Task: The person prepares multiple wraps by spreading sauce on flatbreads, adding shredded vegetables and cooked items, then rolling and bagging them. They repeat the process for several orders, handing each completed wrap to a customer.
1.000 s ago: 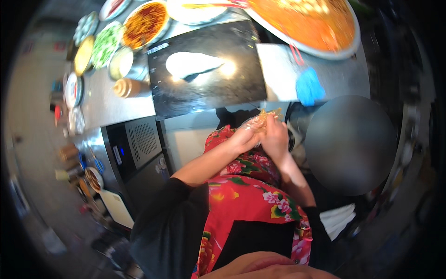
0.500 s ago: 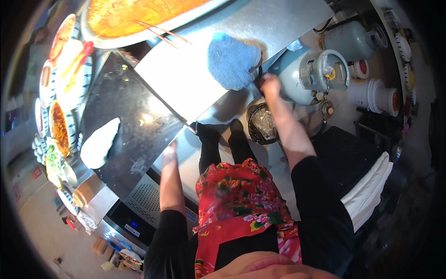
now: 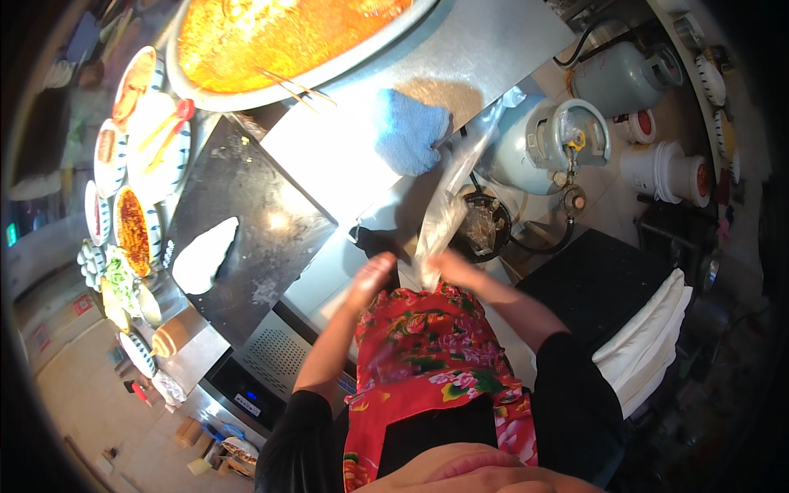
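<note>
A long strip of clear plastic bag [image 3: 448,205] runs from beside the steel counter's edge down to the front of my red flowered apron [image 3: 427,329]. My right hand [image 3: 450,269] is closed on its lower end, the fingers partly smeared by motion. To the left, my left hand [image 3: 371,278] is raised in front of the apron, a short gap from the plastic. It is blurred, so its finger pose is unclear, and no thing shows in it. A blue cloth [image 3: 411,131] lies on the counter near the upper part of the strip.
A dark griddle [image 3: 271,197] with a white sheet of dough [image 3: 205,256] is at left, beside bowls of toppings [image 3: 131,226]. A big basin of orange-red food [image 3: 238,103] stands beyond. At right are a gas cylinder [image 3: 514,152], a lined bin [image 3: 483,226] and a black surface [image 3: 579,275].
My right hand has come back from the counter's edge toward my apron, drawing out the clear plastic strip. My left hand has risen from beside the griddle toward the middle.
</note>
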The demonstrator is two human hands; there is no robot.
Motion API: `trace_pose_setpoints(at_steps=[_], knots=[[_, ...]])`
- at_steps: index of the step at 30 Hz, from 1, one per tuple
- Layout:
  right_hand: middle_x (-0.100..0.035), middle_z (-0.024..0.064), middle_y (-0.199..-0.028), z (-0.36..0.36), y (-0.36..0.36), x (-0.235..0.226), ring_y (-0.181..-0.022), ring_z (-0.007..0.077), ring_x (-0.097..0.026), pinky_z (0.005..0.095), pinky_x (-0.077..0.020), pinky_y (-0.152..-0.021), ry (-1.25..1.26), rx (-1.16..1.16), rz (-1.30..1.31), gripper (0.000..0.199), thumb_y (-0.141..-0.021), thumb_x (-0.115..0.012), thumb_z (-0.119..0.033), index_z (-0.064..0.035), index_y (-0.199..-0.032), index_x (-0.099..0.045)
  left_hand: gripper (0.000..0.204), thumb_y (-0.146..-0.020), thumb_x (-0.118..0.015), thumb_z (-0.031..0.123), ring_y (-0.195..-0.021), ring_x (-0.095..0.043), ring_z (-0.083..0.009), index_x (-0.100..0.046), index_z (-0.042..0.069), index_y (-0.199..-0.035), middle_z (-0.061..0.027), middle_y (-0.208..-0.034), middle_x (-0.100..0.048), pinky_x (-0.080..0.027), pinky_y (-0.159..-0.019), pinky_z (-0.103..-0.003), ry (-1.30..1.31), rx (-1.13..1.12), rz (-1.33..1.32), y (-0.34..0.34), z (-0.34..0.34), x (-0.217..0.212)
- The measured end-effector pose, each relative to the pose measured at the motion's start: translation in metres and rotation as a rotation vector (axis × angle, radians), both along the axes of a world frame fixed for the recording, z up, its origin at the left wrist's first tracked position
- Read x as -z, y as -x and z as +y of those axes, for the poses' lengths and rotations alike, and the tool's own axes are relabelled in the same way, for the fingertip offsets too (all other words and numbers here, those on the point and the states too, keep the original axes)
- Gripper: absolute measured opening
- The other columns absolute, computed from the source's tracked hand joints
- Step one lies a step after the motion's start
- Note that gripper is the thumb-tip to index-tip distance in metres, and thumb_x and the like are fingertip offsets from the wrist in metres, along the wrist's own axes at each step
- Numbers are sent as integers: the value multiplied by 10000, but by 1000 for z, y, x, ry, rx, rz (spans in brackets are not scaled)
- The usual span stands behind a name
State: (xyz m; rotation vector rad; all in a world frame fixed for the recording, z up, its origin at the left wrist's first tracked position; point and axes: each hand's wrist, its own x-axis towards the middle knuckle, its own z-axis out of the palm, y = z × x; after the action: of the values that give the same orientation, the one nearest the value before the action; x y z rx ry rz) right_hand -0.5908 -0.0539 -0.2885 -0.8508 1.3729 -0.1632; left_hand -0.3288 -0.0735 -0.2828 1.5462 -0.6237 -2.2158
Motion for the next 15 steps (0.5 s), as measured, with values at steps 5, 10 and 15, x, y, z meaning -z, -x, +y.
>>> trace_pose_setpoints(at_steps=[5,10,15], knots=[[-706,135,-884,-19,-47,-151,-813,230,-663,363,-522,-785,136,-582,-358,206,-973,-581,-185,-1,-952,-671,133,-1035,-597,156,-822,-570,-36,-679,57,-1067,42,-915,-673,-475,-738,-239,201,104,-111,45,-3,-110],[-676,129,-1148,-137,-28,-245,-1063,347,-648,425,-503,-904,1234,-299,-19,697,-857,-766,-411,-92,-1416,-497,214,-1040,-571,176,-633,-540,-89,-692,12,-973,-65,-708,-635,-466,-582,-303,669,338,-255,5,-63,-240],[-682,136,-1160,-219,-52,-307,-1066,239,-661,339,-511,-945,444,-689,-441,590,-873,-764,-185,-54,-1395,-524,333,-1051,-523,279,-593,-612,-323,-690,11,-944,-218,-695,-612,-495,-597,-397,732,523,-567,-45,-84,-338]])
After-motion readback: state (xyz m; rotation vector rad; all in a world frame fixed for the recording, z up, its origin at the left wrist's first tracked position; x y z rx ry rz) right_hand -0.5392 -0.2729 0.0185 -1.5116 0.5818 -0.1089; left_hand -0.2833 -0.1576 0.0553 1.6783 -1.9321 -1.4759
